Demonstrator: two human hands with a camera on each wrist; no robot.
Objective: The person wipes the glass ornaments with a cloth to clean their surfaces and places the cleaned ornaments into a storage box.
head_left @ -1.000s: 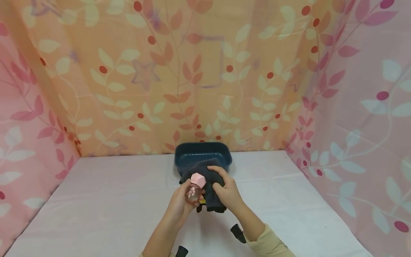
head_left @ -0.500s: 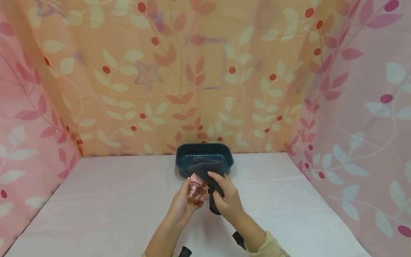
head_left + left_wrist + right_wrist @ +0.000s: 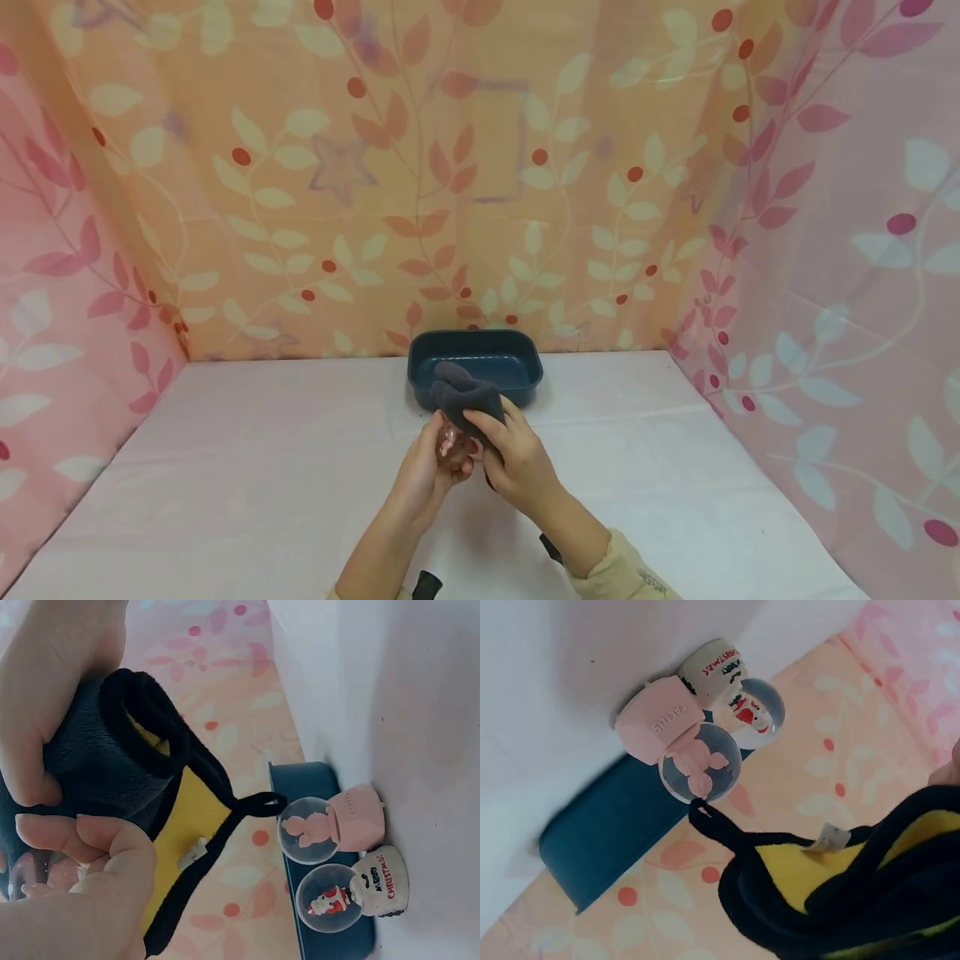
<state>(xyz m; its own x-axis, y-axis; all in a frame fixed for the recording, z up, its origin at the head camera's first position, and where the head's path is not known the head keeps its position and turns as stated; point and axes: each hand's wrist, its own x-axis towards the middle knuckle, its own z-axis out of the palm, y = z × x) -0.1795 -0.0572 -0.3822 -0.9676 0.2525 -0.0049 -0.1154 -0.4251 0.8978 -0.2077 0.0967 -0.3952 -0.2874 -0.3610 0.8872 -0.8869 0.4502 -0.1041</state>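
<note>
My left hand grips a snow globe with a clear ball and pink figures inside. My right hand holds a bunched dark grey cloth against the globe's base, which the cloth hides. In the left wrist view the cloth shows a yellow side, black edging and a hanging loop. Beyond it stand two more snow globes on the table: a pink one, marked CACTUS in the right wrist view, and a white one lettered Merry Christmas. In the head view both are hidden.
A dark blue rectangular tub stands at the back of the white table, behind the hands. The two standing globes are close to its near side. Patterned curtains enclose the table at the back and both sides.
My right hand has moved left and brought the cloth over the globe's pink base, which showed earlier. The cloth's hanging end has been gathered up. My left hand keeps its grip on the globe.
</note>
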